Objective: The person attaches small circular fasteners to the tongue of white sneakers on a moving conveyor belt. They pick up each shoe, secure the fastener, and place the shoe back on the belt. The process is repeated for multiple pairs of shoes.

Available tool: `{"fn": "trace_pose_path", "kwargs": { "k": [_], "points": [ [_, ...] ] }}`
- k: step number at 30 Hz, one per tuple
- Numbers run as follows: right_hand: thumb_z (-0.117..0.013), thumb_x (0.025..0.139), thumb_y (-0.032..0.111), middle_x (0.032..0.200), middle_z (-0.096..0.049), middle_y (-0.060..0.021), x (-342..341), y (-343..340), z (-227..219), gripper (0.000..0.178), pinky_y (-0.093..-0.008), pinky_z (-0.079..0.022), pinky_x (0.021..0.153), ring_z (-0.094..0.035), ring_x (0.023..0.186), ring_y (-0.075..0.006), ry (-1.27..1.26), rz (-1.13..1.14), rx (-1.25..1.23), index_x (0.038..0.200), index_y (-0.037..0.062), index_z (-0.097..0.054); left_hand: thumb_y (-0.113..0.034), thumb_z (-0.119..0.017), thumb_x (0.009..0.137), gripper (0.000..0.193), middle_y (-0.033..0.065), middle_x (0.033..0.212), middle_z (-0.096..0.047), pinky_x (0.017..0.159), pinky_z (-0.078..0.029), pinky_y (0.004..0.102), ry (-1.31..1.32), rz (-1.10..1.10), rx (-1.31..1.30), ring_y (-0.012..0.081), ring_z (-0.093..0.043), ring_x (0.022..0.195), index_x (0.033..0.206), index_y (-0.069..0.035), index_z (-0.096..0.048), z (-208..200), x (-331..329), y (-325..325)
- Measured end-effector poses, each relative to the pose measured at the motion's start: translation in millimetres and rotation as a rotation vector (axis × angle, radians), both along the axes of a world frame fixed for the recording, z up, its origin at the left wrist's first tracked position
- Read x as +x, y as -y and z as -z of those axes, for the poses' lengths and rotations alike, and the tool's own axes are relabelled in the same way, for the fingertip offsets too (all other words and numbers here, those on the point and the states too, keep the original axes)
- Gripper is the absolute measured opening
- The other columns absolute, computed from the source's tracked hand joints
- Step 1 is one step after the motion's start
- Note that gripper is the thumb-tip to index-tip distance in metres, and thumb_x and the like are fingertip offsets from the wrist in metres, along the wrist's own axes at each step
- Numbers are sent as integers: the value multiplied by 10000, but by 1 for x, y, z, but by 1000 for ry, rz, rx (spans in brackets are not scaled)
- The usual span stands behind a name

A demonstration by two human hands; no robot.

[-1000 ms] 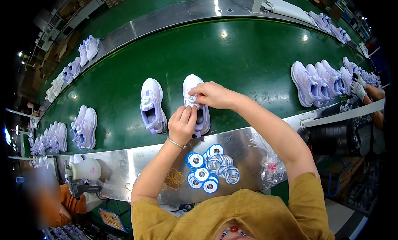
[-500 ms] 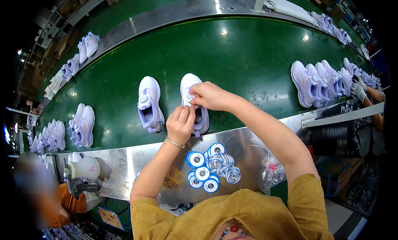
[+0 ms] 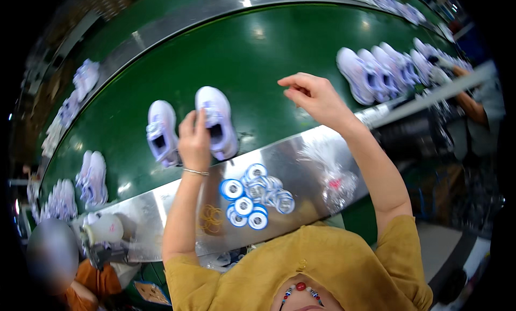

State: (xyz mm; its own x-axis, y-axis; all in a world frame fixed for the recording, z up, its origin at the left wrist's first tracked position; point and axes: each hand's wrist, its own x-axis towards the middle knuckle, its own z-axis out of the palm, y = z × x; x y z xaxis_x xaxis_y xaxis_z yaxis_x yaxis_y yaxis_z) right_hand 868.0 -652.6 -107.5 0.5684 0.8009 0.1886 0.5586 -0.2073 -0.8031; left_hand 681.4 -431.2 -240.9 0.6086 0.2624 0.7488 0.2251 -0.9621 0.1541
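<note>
A pair of white and lavender sneakers stands on the green belt before me, toes pointing away. My left hand [image 3: 194,143] is at the inner side of the right sneaker [image 3: 216,104], its fingers stretched upward and overlapping the shoe's edge; blur hides whether they touch it. Just left of that hand is the left sneaker [image 3: 161,120]. My right hand [image 3: 312,96] is raised over the belt, well right of the pair. Its fingers are partly bent and apart, with nothing visible in them.
On the metal ledge [image 3: 285,155] lie round blue-and-white labels [image 3: 243,205], yellow rubber bands [image 3: 210,218] and a clear plastic bag [image 3: 338,190]. More sneakers [image 3: 371,74] line the belt at right and left [image 3: 94,176]. Co-workers are at both sides; a tool [image 3: 99,252] rests at left.
My right hand has left the right sneaker and swung out to the right. My left hand has moved off the laces to the shoe's side. The whole view has shifted.
</note>
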Motion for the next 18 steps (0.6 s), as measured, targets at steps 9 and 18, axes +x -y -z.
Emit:
{"fn": "trace_pose_path", "kwargs": {
  "k": [9,18],
  "points": [
    [-628,866,88,819,-593,-74,-23,197,42,209,-284,-452,622,-571,687,-156,56,262,-264,1048,-13,-652,42,-564,817,453,180,1035,-645,813,-495,409,-239,-46,-245,344,-623,924,1254,-77,-576,-13,-14,-76],
    [-665,839,203,845,-549,-141,-79,172,105,277,-397,-466,759,-567,878,-308,467,293,-328,1059,39,-634,42,-597,796,290,166,1083,-635,870,-484,422,-26,332,-227,348,-597,1003,1082,-4,-614,-58,-6,137]
  ]
}}
